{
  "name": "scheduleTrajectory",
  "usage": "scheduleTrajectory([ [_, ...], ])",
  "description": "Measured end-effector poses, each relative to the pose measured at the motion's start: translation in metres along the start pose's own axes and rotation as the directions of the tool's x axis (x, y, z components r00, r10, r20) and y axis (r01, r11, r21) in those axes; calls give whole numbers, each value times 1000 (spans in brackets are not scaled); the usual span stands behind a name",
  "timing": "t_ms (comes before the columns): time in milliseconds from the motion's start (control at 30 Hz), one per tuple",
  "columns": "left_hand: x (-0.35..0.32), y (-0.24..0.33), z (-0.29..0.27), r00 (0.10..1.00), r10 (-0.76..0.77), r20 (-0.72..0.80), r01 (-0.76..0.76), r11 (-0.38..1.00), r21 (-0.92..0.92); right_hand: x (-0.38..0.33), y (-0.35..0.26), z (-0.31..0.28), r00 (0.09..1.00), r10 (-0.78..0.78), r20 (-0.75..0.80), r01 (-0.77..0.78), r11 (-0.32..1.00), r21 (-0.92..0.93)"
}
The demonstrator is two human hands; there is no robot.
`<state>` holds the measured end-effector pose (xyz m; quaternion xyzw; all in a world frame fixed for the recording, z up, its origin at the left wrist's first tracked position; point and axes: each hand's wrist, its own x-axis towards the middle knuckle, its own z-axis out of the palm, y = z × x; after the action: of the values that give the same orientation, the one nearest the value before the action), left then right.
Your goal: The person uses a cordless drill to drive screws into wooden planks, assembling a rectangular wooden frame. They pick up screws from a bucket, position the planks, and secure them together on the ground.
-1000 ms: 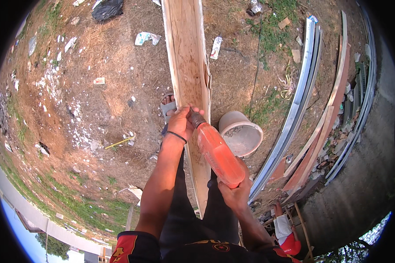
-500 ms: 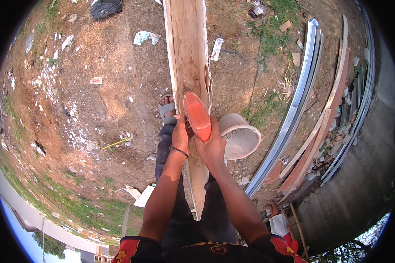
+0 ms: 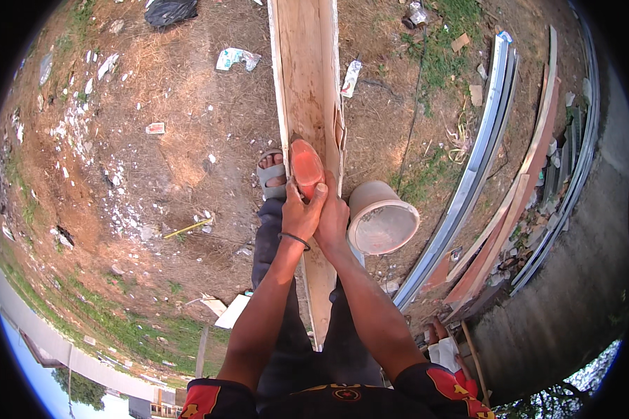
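Observation:
Both my hands are closed round a red power drill (image 3: 306, 166), seen from above, over a long wooden trough of boards (image 3: 305, 77). Its dark tip points away from me and sits low by the trough's left wall; whether it touches the wood I cannot tell. My left hand (image 3: 302, 215) wraps the rear and left side, thumb laid across toward the right. Behind and beside it, my right hand (image 3: 333, 218) grips from the right, its fingers partly hidden. The trough runs between my legs, and its right wall has a split, ragged edge.
A whitish bucket (image 3: 383, 227) stands tilted just right of the trough. Farther right lie long metal channels (image 3: 468, 167) and wooden planks (image 3: 514, 209) beside a grey wall (image 3: 587, 279). My sandalled foot (image 3: 271, 173) is left of the trough. Litter and a black bag (image 3: 170, 12) dot the ground.
The drill's body has tipped and looks shorter from above. My left hand has shifted up onto its rear, thumb now over the right hand. The view has shifted slightly.

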<state>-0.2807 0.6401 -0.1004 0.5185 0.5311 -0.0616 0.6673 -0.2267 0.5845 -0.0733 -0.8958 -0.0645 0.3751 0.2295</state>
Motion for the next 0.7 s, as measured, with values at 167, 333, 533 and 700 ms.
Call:
scheduleTrajectory([
  [167,3,4,-1,1000,-24,-8,24,997,79,3,-5,0,1000,23,12,-23,1000,-8],
  [333,7,5,-6,997,-75,-3,75,988,133,3,-15,-1,999,49,15,-49,998,-30],
  [533,32,13,-11,973,-215,86,175,927,332,7,-17,5,998,43,50,-36,990,-139],
  [700,32,29,-18,988,-89,129,11,860,510,12,-15,10,988,124,93,-104,974,-199],
])
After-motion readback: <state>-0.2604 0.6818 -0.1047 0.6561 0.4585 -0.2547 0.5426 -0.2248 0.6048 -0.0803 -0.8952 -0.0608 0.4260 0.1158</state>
